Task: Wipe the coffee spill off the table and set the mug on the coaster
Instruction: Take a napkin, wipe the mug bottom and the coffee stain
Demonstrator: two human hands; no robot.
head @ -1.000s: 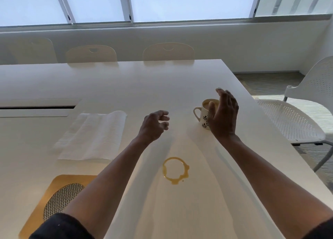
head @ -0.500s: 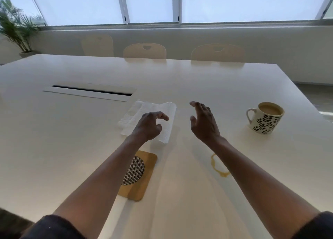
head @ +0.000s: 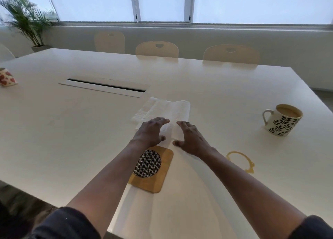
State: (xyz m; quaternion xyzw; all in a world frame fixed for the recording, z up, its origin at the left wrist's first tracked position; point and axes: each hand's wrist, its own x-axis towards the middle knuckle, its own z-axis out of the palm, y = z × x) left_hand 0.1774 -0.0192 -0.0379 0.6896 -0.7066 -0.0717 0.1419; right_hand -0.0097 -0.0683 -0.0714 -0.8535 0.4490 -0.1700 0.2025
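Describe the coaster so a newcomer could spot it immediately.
Start at the big white table and follow the person's left forearm toward the near edge. The coaster lies flat, partly under that forearm, nearer than the white paper towel. It alone is a tan rounded square with a black-and-white woven disc.

Sleeves: dark, navy-black cloth, pushed up near both elbows
Forearms: bare
Left hand (head: 150, 132): bare, no rings
Right hand (head: 191, 139): bare, no rings

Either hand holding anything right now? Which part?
Nothing held. Left hand and right hand are spread open over the near edge of the white paper towel, not gripping.
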